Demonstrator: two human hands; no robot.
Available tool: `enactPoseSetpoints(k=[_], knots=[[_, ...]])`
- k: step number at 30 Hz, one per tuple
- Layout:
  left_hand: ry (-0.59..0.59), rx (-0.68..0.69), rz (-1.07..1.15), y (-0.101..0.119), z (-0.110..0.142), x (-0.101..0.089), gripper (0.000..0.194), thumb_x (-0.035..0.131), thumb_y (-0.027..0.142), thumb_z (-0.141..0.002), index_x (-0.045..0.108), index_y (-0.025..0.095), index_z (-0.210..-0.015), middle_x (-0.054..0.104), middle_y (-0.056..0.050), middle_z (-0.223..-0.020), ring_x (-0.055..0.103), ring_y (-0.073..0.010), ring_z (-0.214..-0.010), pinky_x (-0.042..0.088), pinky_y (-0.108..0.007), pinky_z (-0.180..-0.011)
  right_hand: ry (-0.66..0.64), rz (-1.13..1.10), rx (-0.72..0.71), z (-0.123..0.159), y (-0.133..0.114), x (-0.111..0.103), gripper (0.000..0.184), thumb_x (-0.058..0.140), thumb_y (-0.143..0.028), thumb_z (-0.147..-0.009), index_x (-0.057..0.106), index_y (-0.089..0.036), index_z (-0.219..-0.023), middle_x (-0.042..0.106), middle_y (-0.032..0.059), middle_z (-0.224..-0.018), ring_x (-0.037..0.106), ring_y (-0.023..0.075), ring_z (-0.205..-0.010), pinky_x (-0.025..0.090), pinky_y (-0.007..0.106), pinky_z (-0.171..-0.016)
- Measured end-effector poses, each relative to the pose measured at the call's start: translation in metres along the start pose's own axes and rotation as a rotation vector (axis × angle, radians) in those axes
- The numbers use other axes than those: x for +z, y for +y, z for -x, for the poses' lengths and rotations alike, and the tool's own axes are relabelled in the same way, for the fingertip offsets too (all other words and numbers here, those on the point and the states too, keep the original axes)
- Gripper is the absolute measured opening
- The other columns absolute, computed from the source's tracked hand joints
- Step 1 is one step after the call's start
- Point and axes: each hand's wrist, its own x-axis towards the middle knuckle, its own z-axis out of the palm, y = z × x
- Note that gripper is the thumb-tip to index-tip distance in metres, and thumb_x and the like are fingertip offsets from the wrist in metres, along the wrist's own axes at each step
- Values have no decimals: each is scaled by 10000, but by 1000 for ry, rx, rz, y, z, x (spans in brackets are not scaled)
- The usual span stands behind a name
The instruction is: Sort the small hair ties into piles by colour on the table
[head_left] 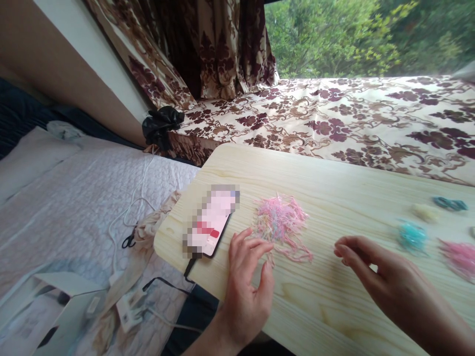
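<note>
A loose pile of pink and pale strands (280,217) lies on the light wooden table (334,188). At its near left edge is my left hand (249,284), fingers slightly curled and thumb held apart, with nothing visible in the grasp. Some longer pink strands trail from the pile toward its fingertips; whether they touch is unclear. My right hand (374,269) hovers over the table to the right, thumb and fingers pinched together. Anything between those fingertips is too small to make out.
A charging phone (213,222) lies left of the pile. Along the right are a teal bundle (412,236), a pink bundle (460,257), a cream clump (425,212) and a dark teal bundle (450,203). A bed (85,183) with cables and a power strip (128,309) adjoins the table.
</note>
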Motion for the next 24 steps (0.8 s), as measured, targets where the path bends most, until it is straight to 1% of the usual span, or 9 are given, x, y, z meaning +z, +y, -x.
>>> enactPoseSetpoints(k=[3, 6, 10, 13, 16, 20, 22, 24], knots=[[-1, 5, -3, 1, 0, 0, 324, 477, 68, -928, 572, 238, -1187, 670, -62, -1126, 502, -246, -1319, 409, -527, -1138, 54, 13, -10, 1, 1, 1, 401, 494, -588, -891, 687, -261, -764, 740, 29, -696, 701, 189, -585, 531, 276, -504], [-6, 1, -7, 1, -1, 0, 326, 475, 69, -929, 570, 235, -1194, 669, -66, -1132, 493, -243, -1328, 406, -524, -1140, 87, 43, -49, 2, 5, 3, 344, 518, -531, -900, 717, -264, -815, 767, 27, -773, 726, 190, -646, 552, 278, -551], [-1, 18, -8, 0, -3, -1, 337, 470, 57, -921, 568, 222, -1198, 671, -73, -1141, 494, -242, -1334, 417, -513, -1132, 80, 50, -139, 3, 10, 5, 306, 511, -457, -921, 728, -250, -859, 773, 47, -867, 740, 193, -717, 572, 285, -602], [3, 22, -12, 1, -4, -1, 334, 474, 59, -915, 576, 220, -1189, 676, -77, -1139, 516, -254, -1319, 431, -523, -1119, 65, 51, -158, 4, 8, 7, 299, 510, -440, -930, 731, -240, -907, 772, 59, -913, 739, 196, -747, 581, 294, -630], [8, 12, -13, 2, -4, -1, 329, 479, 67, -912, 583, 224, -1182, 682, -78, -1131, 532, -267, -1309, 439, -540, -1111, 56, 47, -129, 4, 2, 8, 302, 509, -445, -932, 729, -238, -940, 767, 55, -858, 725, 191, -704, 575, 293, -608], [6, 4, -13, 3, -4, -2, 326, 482, 72, -914, 589, 222, -1183, 686, -80, -1129, 531, -269, -1312, 447, -534, -1108, 40, 30, -151, 3, -2, 9, 270, 510, -425, -919, 710, -247, -884, 728, 39, -773, 677, 158, -614, 538, 270, -555], [3, 2, -11, 2, -4, -2, 327, 485, 72, -914, 592, 223, -1184, 688, -78, -1126, 533, -270, -1311, 448, -533, -1108, 34, 16, -154, 2, -3, 9, 265, 516, -430, -914, 708, -247, -921, 718, 44, -780, 659, 149, -592, 527, 264, -545], [0, 1, -9, 2, -3, -2, 335, 484, 67, -911, 593, 225, -1185, 689, -76, -1129, 528, -270, -1316, 441, -536, -1113, 28, -12, -155, 2, -5, 7, 275, 525, -442, -912, 707, -242, -963, 724, 63, -849, 650, 140, -585, 527, 259, -544]])
